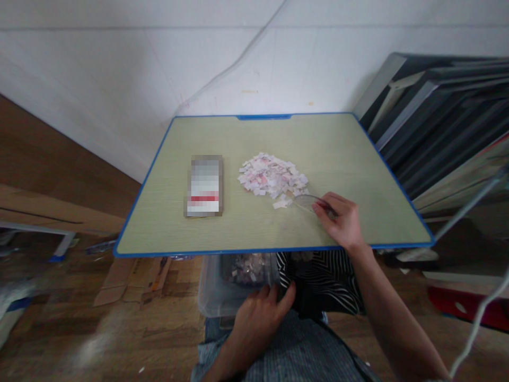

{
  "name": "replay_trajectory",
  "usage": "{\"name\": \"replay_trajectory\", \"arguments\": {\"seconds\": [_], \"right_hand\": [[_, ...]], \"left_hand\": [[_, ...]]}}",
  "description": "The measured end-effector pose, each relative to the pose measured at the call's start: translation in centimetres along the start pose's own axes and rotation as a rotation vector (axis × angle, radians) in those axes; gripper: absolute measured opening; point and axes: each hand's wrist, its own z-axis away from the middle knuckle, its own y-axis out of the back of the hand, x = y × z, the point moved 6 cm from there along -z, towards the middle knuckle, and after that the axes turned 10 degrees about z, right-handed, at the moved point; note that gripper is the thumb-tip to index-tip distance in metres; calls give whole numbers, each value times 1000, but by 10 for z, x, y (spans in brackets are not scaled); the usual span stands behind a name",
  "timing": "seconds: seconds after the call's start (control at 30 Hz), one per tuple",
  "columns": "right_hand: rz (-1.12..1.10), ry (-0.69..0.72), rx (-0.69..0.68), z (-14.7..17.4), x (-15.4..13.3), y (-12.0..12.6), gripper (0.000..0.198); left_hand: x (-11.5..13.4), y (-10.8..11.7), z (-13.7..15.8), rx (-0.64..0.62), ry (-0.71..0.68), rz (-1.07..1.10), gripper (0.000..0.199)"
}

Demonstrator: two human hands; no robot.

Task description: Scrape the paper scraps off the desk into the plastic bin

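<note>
My right hand (338,216) is closed around a thin, see-through, rounded flat tool (306,201) with a darker end at the fingers. The tool's far edge lies low over the table, beside a few stray slips at the near right side of a heap of small white and pinkish paper pieces (272,175). Below the table edge, my left hand (260,315) is closed at the left edge of a black-and-white striped cloth bag (332,281); its fingertips are partly hidden. Some pale pieces show in the bag's mouth.
The pale green folding table (350,148) has a blue rim. A pixelated box-like object (204,185) lies left of the heap. Under the near edge stands a clear plastic bin (214,302) holding scraps. Dark flat panels (445,106) lean at right; cardboard (123,284) lies on the floor.
</note>
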Motion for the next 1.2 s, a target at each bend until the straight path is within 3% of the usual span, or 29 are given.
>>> {"name": "replay_trajectory", "arguments": {"seconds": [0.23,0.43,0.67,0.93,1.2], "right_hand": [[-40,7,16,-1,0,3,23],[-66,53,-66,-1,-3,-3,22],[14,-6,23,1,1,4,23],[-105,152,-175,3,-12,-8,16],[-31,77,-73,1,-5,-4,20]], "left_hand": [[1,2,2,9,6,-7,55],[1,2,2,6,-2,-14,58],[0,-2,2,-8,3,-17,56],[0,0,1,-11,7,-7,56],[2,4,1,-1,2,-1,56]]}}
